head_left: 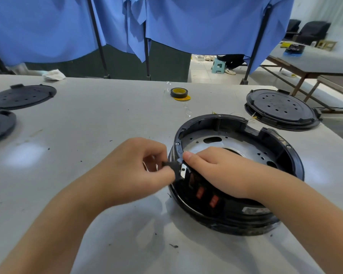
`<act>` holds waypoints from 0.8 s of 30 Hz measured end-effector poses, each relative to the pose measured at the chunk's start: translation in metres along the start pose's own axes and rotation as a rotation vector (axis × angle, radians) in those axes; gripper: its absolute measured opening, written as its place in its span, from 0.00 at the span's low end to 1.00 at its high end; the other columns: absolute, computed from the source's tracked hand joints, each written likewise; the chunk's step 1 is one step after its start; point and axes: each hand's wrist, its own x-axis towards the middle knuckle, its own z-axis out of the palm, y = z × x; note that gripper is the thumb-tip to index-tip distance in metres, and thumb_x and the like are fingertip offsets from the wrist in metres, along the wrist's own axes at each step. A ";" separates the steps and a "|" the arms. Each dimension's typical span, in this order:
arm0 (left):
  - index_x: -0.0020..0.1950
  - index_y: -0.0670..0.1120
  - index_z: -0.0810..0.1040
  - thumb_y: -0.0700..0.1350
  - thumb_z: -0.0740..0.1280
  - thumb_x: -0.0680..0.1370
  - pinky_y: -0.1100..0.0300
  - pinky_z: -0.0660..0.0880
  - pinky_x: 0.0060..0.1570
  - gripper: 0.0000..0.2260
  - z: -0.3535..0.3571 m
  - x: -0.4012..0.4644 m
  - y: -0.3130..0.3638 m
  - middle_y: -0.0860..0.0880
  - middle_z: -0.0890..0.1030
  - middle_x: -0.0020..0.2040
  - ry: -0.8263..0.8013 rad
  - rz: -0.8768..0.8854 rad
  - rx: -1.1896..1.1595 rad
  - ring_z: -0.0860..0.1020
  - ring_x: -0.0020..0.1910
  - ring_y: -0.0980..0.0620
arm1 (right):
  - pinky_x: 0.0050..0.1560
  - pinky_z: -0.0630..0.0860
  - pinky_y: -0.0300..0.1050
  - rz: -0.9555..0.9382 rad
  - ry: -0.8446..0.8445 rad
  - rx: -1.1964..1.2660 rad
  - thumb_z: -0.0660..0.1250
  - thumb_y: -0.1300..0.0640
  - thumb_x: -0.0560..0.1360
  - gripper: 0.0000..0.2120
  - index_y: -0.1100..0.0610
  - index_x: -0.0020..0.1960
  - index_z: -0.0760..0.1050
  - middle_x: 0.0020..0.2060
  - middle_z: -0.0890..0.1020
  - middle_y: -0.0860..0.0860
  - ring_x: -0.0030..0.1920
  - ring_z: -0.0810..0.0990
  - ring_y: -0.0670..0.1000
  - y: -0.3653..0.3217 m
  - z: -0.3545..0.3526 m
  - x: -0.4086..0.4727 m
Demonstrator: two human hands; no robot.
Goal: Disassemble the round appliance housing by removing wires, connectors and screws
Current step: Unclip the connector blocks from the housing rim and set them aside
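1. Pinching a small black part at the housing's near-left rim, the left hand has its fingers curled together on that piece.
2. The right hand lies over the same stretch of rim, thumb tip against the black part, fingers curled down on the outer wall of the housing; how firmly they clamp it cannot be told.
3. The housing sits on the worktop right of centre, open side up, with a pale perforated metal plate inside and red-orange switches on its near wall.
4. The worktop is pale grey and glossy (ceiling lights glare off it), scuffed and dotted with dark crumbs.
5. A tape roll, black with a yellow core, stands mid-worktop on a yellow disc, well apart from the housing.
6. Two black round covers lie at the left edge; a stacked cover lies far right, just behind the housing.
7. A crumpled white cloth rests at the far left edge.
8. Blue drapes hang on dark poles behind the worktop; under them show a tiled floor, a pale stool and a seated person's legs.
9. Another table stands at right.
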 end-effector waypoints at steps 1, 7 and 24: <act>0.35 0.45 0.75 0.59 0.61 0.62 0.49 0.74 0.33 0.17 -0.001 0.002 -0.004 0.44 0.77 0.30 0.032 -0.049 -0.001 0.75 0.31 0.44 | 0.33 0.65 0.39 0.002 -0.006 -0.007 0.46 0.36 0.79 0.27 0.52 0.33 0.67 0.21 0.76 0.41 0.24 0.74 0.40 0.000 0.000 0.000; 0.35 0.50 0.74 0.59 0.59 0.64 0.58 0.69 0.31 0.13 0.002 0.014 -0.035 0.49 0.78 0.29 0.104 -0.322 0.093 0.71 0.26 0.53 | 0.37 0.71 0.47 0.011 0.027 -0.056 0.46 0.33 0.77 0.26 0.53 0.33 0.62 0.26 0.70 0.48 0.28 0.69 0.48 0.000 -0.001 -0.001; 0.39 0.53 0.73 0.58 0.61 0.77 0.56 0.65 0.38 0.12 0.028 0.026 -0.070 0.56 0.75 0.33 0.229 -0.418 0.350 0.75 0.38 0.52 | 0.34 0.67 0.47 0.004 0.049 -0.046 0.47 0.34 0.77 0.26 0.52 0.32 0.59 0.26 0.65 0.47 0.26 0.64 0.47 0.001 0.001 -0.003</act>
